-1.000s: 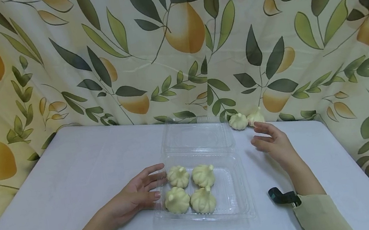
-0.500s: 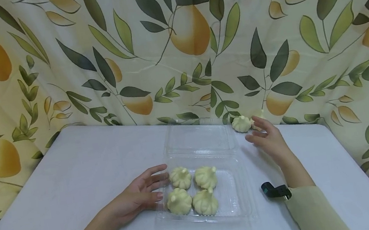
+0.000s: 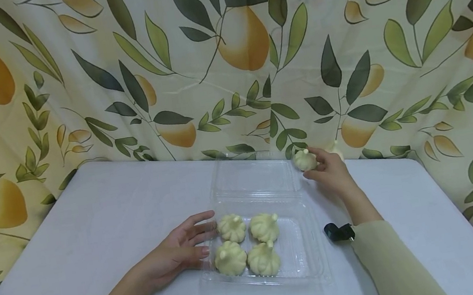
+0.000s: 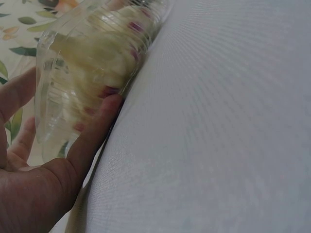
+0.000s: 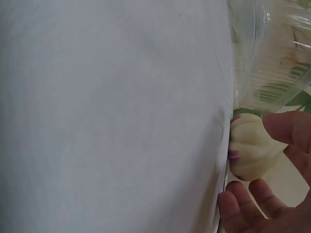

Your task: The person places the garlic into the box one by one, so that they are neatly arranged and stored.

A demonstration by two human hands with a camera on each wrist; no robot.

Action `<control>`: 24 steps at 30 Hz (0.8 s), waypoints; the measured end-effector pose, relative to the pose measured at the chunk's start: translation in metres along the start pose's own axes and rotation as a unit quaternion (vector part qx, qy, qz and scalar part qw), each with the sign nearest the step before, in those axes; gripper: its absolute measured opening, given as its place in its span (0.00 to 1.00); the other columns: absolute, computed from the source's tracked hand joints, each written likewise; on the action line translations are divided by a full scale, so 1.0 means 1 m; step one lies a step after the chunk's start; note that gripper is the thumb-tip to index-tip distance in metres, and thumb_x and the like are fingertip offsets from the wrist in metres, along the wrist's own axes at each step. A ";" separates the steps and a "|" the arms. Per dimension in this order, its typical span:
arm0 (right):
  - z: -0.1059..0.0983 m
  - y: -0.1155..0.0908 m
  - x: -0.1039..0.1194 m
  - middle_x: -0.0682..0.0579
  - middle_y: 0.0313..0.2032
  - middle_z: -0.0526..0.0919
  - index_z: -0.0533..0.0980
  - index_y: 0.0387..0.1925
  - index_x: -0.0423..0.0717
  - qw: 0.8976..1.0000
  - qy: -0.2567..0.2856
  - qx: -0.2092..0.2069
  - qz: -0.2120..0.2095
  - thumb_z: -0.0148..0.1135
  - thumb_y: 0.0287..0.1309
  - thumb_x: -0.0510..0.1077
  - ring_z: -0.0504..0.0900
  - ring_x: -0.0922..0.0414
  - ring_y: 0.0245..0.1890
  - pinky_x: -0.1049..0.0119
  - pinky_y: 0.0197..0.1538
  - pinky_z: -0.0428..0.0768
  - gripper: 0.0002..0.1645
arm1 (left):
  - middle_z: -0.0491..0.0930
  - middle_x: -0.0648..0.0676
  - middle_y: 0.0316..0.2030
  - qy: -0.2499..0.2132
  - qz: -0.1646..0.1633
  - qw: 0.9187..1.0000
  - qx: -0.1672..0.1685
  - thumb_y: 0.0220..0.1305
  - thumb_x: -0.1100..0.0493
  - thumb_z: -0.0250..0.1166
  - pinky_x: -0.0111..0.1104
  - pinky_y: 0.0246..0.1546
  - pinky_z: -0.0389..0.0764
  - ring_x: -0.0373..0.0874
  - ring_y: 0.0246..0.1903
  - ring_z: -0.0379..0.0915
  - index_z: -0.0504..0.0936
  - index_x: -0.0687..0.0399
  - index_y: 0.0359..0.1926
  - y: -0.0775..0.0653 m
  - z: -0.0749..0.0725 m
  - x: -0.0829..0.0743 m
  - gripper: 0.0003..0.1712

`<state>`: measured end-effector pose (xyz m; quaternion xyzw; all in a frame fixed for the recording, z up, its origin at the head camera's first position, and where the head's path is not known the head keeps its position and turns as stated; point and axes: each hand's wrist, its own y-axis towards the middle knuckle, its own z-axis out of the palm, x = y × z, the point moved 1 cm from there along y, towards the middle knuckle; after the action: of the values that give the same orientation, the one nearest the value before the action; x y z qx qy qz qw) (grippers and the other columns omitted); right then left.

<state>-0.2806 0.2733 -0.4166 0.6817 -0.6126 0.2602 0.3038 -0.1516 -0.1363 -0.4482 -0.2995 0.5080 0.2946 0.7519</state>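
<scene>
Several pale garlic bulbs (image 3: 232, 228) sit together in the left part of an open clear plastic clamshell box (image 3: 297, 244). My left hand (image 3: 180, 248) rests along the box's left side with its fingers spread; in the left wrist view, the thumb (image 4: 95, 128) lies against the box's lower wall. At the far edge of the table, my right hand (image 3: 333, 172) has its thumb and fingers around another garlic bulb (image 3: 304, 160). That bulb (image 5: 253, 148) shows purple marks at its base in the right wrist view. One more bulb (image 3: 336, 150) is mostly hidden behind the right hand.
The box's clear lid (image 3: 255, 177) lies folded back towards the far edge of the white-covered table (image 3: 135, 202). Behind it hangs a curtain (image 3: 207, 71) printed with fruit and leaves.
My right hand has moved left along the far edge, from the right-hand bulb to the left-hand one, which has shifted slightly left. My left hand stays at the box.
</scene>
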 end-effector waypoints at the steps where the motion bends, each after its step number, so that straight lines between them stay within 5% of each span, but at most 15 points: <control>1: 0.001 0.001 0.001 0.29 0.59 0.73 0.66 0.69 0.40 1.000 -0.002 -0.001 -0.003 0.69 0.55 0.36 0.76 0.34 0.57 0.40 0.60 0.73 0.40 | 0.50 0.63 0.76 0.000 0.000 1.000 0.000 0.65 0.68 0.62 0.51 0.55 0.78 0.59 0.73 0.51 0.51 0.50 0.78 0.000 0.000 0.000 0.45; 5: 0.004 0.001 0.003 0.33 0.66 0.69 0.67 0.60 0.39 1.000 0.002 0.000 0.016 0.69 0.56 0.39 0.71 0.34 0.63 0.39 0.64 0.68 0.32 | 0.50 0.63 0.76 0.002 -0.002 1.000 -0.001 0.65 0.68 0.62 0.50 0.54 0.78 0.59 0.74 0.51 0.51 0.49 0.78 0.000 0.000 0.000 0.45; 13: 0.005 -0.005 0.005 0.32 0.60 0.73 0.64 0.56 0.38 0.997 0.010 -0.041 0.060 0.66 0.60 0.42 0.75 0.40 0.55 0.51 0.57 0.70 0.28 | 0.51 0.63 0.76 0.002 -0.003 1.000 -0.004 0.65 0.68 0.62 0.49 0.54 0.79 0.59 0.73 0.52 0.51 0.49 0.78 0.001 0.000 -0.001 0.45; 19: 0.002 -0.005 0.003 0.31 0.62 0.71 0.64 0.71 0.47 0.998 -0.008 0.001 0.059 0.67 0.59 0.44 0.74 0.37 0.59 0.45 0.60 0.71 0.39 | 0.51 0.63 0.76 -0.001 -0.005 1.000 -0.007 0.65 0.69 0.62 0.50 0.54 0.79 0.59 0.73 0.52 0.51 0.49 0.78 0.001 0.000 -0.001 0.45; 24: 0.000 -0.008 0.003 0.35 0.58 0.75 0.71 0.61 0.41 0.997 -0.049 0.020 0.061 0.69 0.57 0.47 0.73 0.39 0.56 0.46 0.57 0.71 0.32 | 0.50 0.63 0.76 -0.003 -0.007 1.000 -0.006 0.65 0.69 0.62 0.50 0.54 0.78 0.59 0.73 0.52 0.51 0.49 0.78 0.001 0.001 -0.001 0.45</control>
<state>-0.2728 0.2715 -0.4155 0.6612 -0.6615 0.2567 0.2436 -0.1521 -0.1356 -0.4470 -0.3064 0.5021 0.2934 0.7536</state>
